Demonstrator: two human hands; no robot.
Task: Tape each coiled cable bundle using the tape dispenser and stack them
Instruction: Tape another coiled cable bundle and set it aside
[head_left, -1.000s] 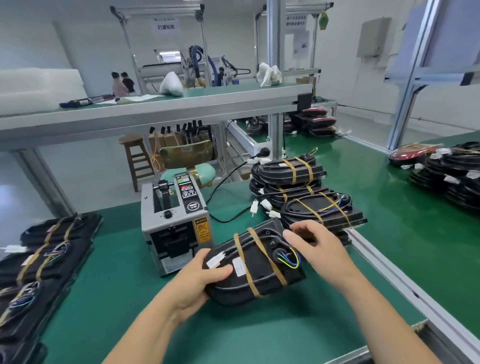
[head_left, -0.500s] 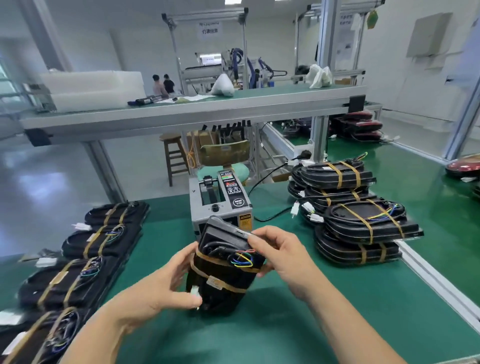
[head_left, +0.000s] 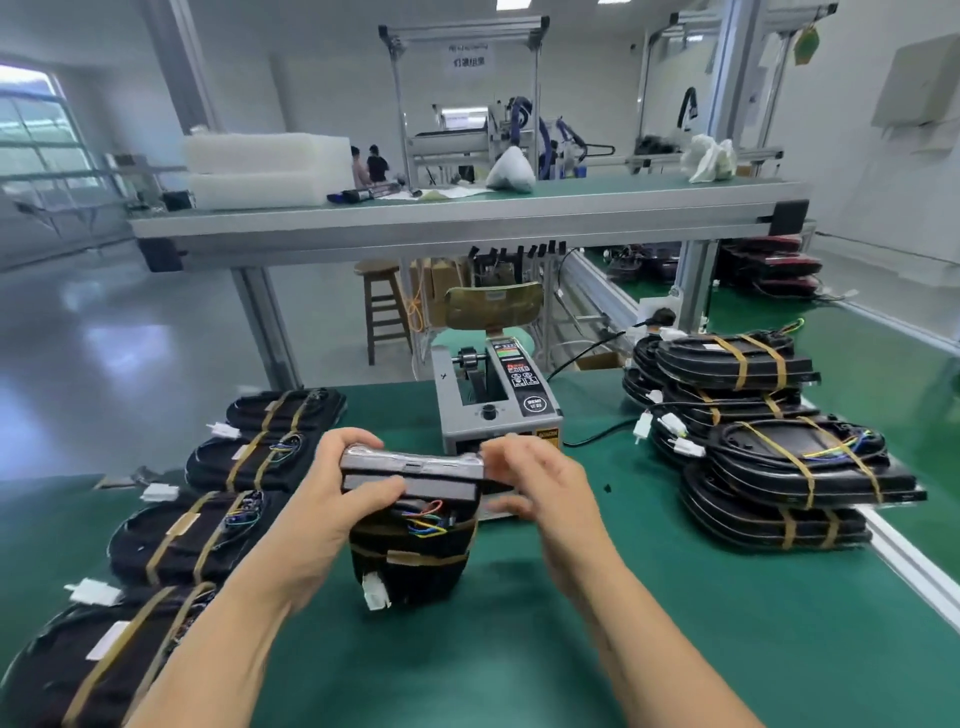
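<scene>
Over table (head_left: 675, 623), left hand (head_left: 332, 499) gripping upright cable bundle (head_left: 415, 551), right hand (head_left: 550, 499) pinching

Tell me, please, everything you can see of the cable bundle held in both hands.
The cable bundle is black and rounded, standing on edge on the green mat just in front of the tape dispenser. Its upper edge looks grey and shiny. Two tan tape bands wrap it, coloured wires show near the top, and a white connector hangs at its lower left. The left hand grips the top's left end; the blurred right hand holds the right end.
</scene>
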